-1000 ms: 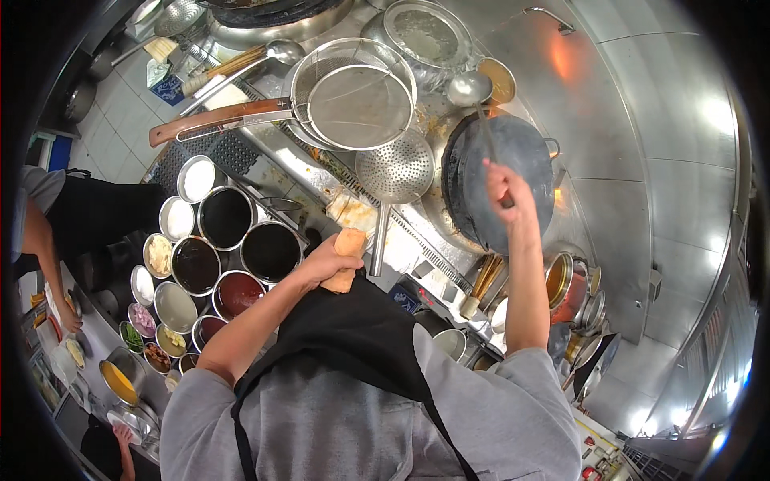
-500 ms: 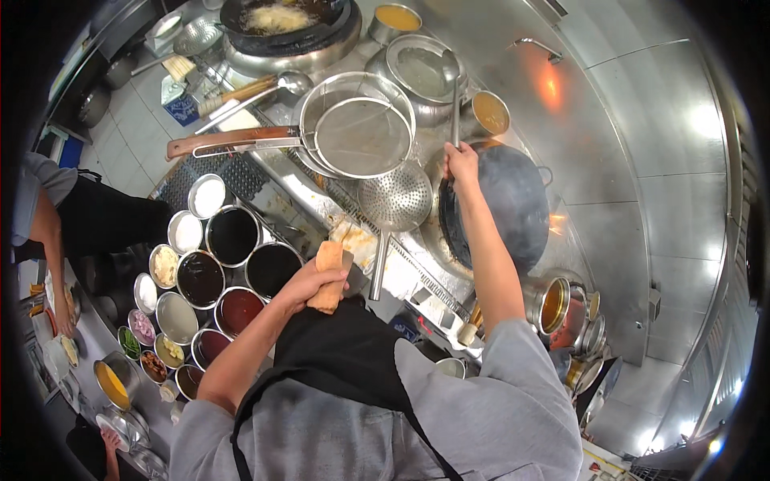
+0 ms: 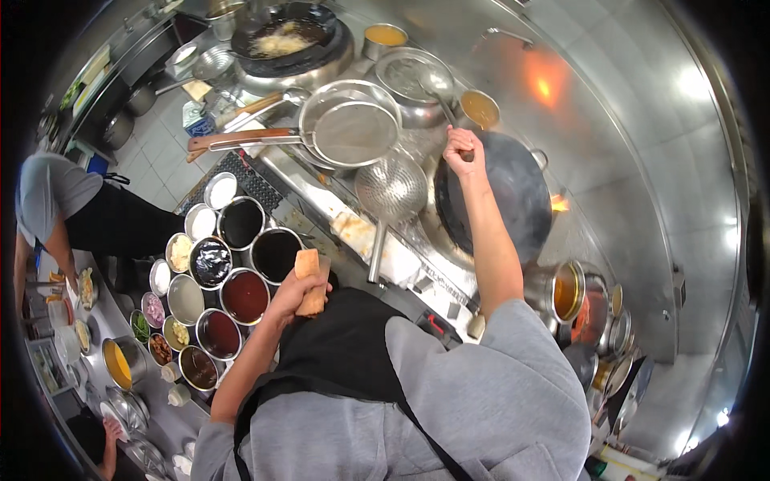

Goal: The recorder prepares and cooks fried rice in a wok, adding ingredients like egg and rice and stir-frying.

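My right hand (image 3: 465, 151) is closed around the handle of a ladle (image 3: 435, 78). The ladle's bowl is over a round steel pot (image 3: 391, 74) of cloudy liquid. Below that hand and forearm sits a large dark wok (image 3: 507, 204), with haze over it and flame (image 3: 559, 204) at its right edge. Near my apron, my left hand (image 3: 293, 297) grips a folded tan-orange cloth (image 3: 310, 280); its fingers wrap around the side. A perforated skimmer (image 3: 391, 188) lies left of the wok, its handle toward me. Beyond it rest wire strainers (image 3: 353, 132) with wooden handles.
Several round tins of sauces and seasonings (image 3: 245, 297) fill the left counter. A second wok (image 3: 285, 40) with food frying stands at the far left. A steel pot of amber liquid (image 3: 566, 293) is at right. Other people (image 3: 72, 192) work at the left.
The view has shifted slightly. My right hand has turned and the ladle's handle slants more, its bowl still over the pot. The flame beside the wok looks larger. My left hand keeps the cloth.
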Motion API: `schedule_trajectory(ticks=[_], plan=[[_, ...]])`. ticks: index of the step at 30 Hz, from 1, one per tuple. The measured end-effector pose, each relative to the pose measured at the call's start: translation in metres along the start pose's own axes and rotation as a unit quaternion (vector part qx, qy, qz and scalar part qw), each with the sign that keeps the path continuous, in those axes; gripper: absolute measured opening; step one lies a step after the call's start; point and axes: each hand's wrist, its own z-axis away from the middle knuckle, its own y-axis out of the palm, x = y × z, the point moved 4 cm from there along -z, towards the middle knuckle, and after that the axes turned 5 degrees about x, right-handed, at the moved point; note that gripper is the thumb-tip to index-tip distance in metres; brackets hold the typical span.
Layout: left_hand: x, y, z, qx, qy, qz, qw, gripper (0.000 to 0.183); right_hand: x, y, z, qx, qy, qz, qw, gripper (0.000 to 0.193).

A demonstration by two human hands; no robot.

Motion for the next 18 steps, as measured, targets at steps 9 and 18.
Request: schedule_trajectory(ticks=[9, 18], plan=[[0.050, 0.058, -0.095, 0.044, -0.034, -0.119, 0.991, 0.057, -0.051, 0.058, 0.249, -0.035, 0.011, 0.022, 0.999, 0.014], [0.102, 0.095, -0.153, -0.053, 0.024, -0.271, 0.961, 0.064, -0.011, -0.020, 0.380, -0.265, -0.009, 0.657, 0.705, 0.015]])
